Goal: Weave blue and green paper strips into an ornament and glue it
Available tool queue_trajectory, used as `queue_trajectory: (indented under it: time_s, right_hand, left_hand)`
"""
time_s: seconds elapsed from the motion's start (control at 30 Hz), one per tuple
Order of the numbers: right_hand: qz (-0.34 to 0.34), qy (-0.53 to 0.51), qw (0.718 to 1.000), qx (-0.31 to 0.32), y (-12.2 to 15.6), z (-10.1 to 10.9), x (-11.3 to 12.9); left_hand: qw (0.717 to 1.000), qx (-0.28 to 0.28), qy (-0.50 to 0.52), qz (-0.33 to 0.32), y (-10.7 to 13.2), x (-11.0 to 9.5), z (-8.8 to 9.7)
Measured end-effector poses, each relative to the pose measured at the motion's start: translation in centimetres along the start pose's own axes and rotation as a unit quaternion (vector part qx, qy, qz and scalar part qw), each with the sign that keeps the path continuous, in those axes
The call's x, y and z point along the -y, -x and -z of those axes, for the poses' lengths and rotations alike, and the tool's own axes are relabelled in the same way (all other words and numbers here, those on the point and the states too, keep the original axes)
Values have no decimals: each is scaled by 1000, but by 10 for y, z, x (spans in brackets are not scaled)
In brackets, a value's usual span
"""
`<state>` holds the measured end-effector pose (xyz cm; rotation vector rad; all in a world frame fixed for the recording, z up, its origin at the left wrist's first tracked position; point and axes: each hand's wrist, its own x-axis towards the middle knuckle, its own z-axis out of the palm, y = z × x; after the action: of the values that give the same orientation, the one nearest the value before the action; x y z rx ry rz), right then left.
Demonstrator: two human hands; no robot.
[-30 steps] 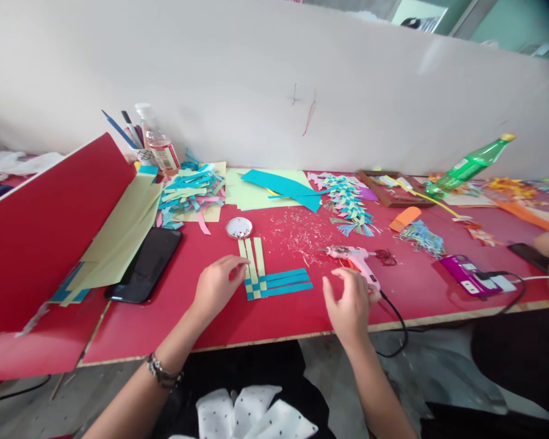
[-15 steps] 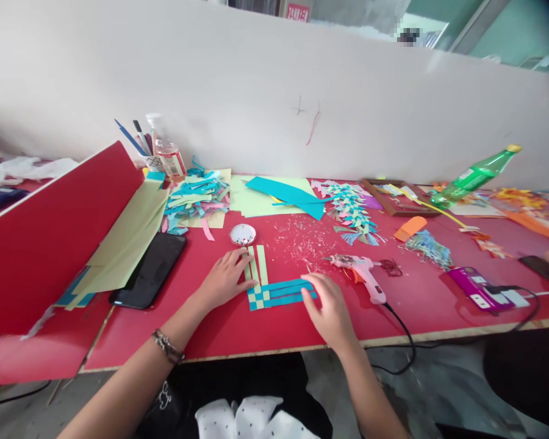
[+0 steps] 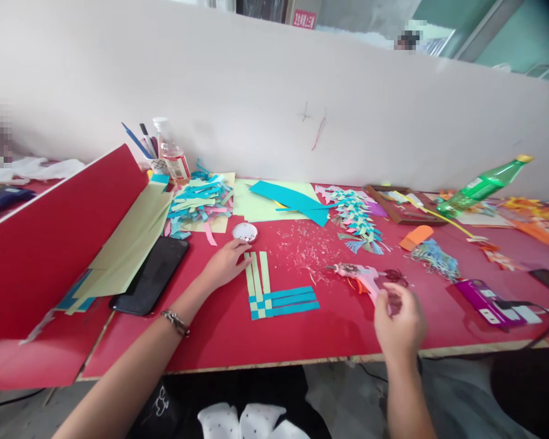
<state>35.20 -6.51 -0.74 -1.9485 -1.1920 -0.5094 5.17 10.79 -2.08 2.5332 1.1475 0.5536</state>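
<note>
On the red tabletop lies a woven piece of paper strips (image 3: pixel 261 305), blue and pale green, checkered at one corner with loose strips running up and to the right. My left hand (image 3: pixel 226 263) is open just above its left side, fingertips close to a small white dish (image 3: pixel 244 232) with dark specks. Over to the right, my right hand (image 3: pixel 400 320) is closed round the handle end of a pink hot glue gun (image 3: pixel 357 275), whose nozzle points left. The gun still lies low at the table surface.
A black phone (image 3: pixel 155 277) and a red board (image 3: pixel 64 244) are on the left. Behind are paper scraps (image 3: pixel 201 201), blue sheets (image 3: pixel 293 201) and a woven paper piece (image 3: pixel 354 213). A purple power strip (image 3: pixel 487 302) and green bottle (image 3: pixel 487 186) stand right.
My right hand has left the blue strips and moved right to the glue gun's handle. My left hand has lifted slightly off the green strips toward the white dish.
</note>
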Motion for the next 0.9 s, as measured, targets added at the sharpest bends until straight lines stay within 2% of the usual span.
queue_trajectory:
  time_s: [0.1,0.23,0.4,0.5,0.7,0.9]
  right_hand:
    - [-30,62,996,50,-2,-2,-16]
    - [-79,120,980,134,2,-9,-24]
    - [-36,165,964,206,7,-16,-35]
    - [-30,191,958,212,8,-18,-37]
    - [-33,232,955,180,9,-18,-25]
    - [-36,229,956,179,9,-17,-22]
  left_hand:
    - [1000,-4,-2,6,-6,1,-1]
    - [1000,0,4,8,-10,-4,1]
    - [1000,10,25,13,-16,-6,2]
    - [999,8,41,8,-17,-6,-1]
    - [998,-16,62,5,-13,-9,-3]
    - [992,-35,119,-9,-9,-22,13]
